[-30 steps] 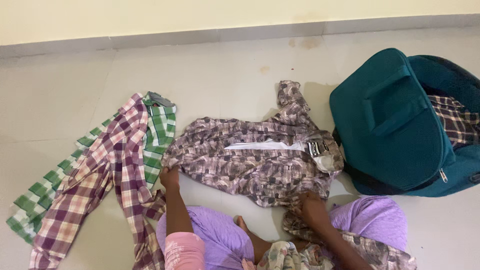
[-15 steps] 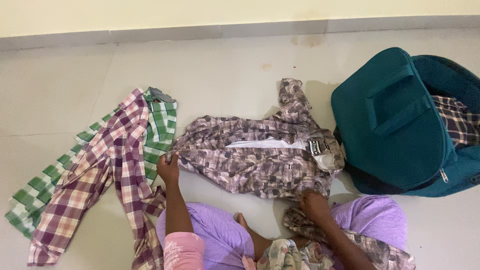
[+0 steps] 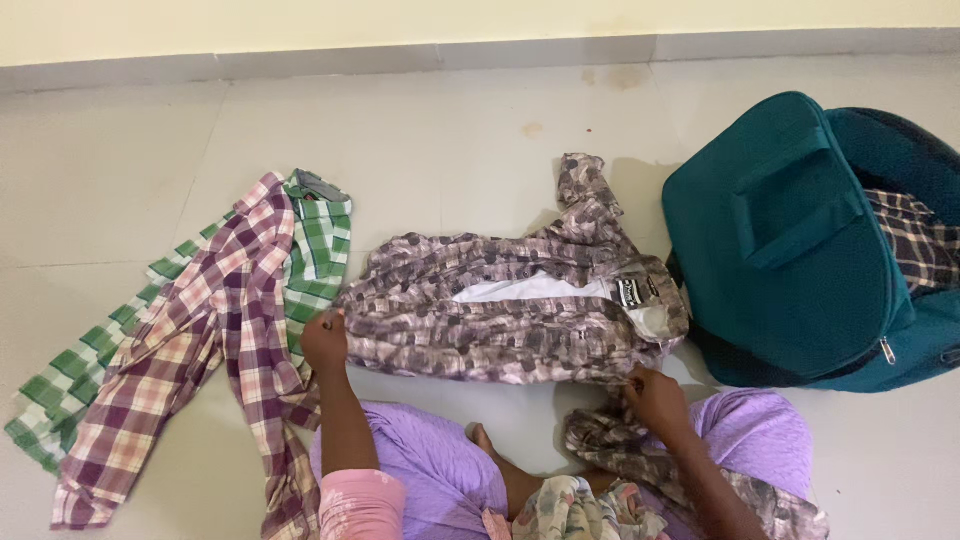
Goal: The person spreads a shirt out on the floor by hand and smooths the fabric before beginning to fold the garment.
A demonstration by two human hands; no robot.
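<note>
Left hand (image 3: 325, 340) pinching hem of patterned brown shirt (image 3: 510, 320) on tiled floor (image 3: 450, 150), right hand (image 3: 655, 395) gripping its collar-side edge, plaid shirts (image 3: 220, 330) left, teal bag (image 3: 800, 240) right.

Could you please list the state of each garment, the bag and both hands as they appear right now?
Patterned brown shirt: lying on the floor, partly folded, gripped at both ends.
Plaid maroon shirt: spread unfolded, overlapping the green one.
Green checked shirt: flat underneath, unfolded.
Teal bag: unzipped, flap up, a checked garment inside.
Left hand: closed on the brown shirt's hem.
Right hand: pinching the shirt's near edge.
</note>
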